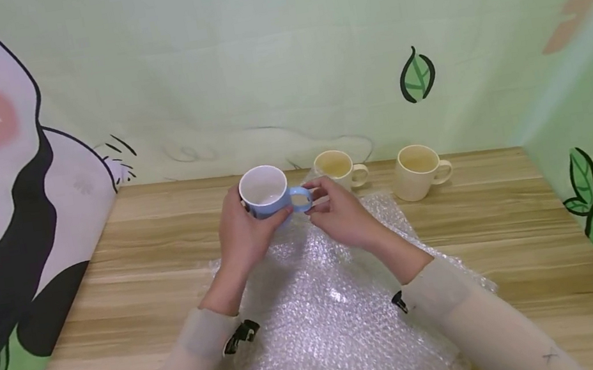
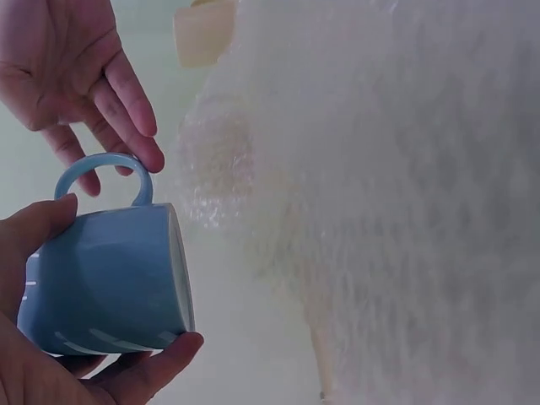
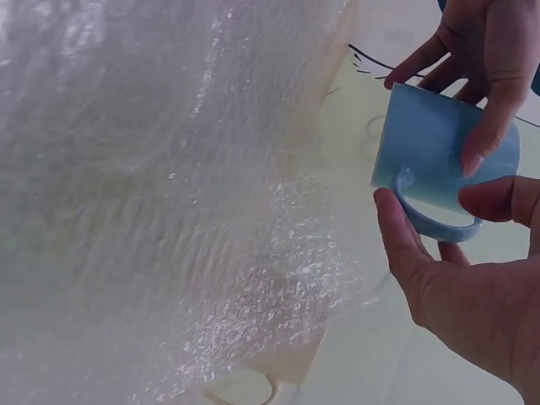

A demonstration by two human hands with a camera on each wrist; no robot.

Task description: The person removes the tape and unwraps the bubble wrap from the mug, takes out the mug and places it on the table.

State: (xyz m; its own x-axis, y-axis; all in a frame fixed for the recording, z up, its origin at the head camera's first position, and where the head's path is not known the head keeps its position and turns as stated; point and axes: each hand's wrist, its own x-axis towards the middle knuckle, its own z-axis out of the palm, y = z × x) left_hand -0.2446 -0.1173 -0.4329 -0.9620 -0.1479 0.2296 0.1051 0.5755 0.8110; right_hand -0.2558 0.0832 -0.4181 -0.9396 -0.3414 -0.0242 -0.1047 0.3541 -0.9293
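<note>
A light blue mug [image 1: 265, 193] with a white inside is held up over the bubble wrap [image 1: 328, 309], toward the far side of the table. My left hand [image 1: 245, 225] grips its body, thumb close to the handle and fingers round the other side. White marks show on the mug [image 2: 110, 283] in the left wrist view. My right hand [image 1: 342, 213] is at the handle; its fingers [image 2: 126, 101] reach out fairly straight, tips right by the loop. From the right wrist, the thumb and forefinger of this hand [image 3: 472, 295] lie on either side of the handle.
Two cream mugs stand at the table's back, a nearer-centre mug [image 1: 335, 166] partly behind the right hand and another mug [image 1: 417, 175] farther right. Bubble wrap spreads over the middle of the wooden table [image 1: 513, 228]. A printed backdrop [image 1: 280, 84] rises behind.
</note>
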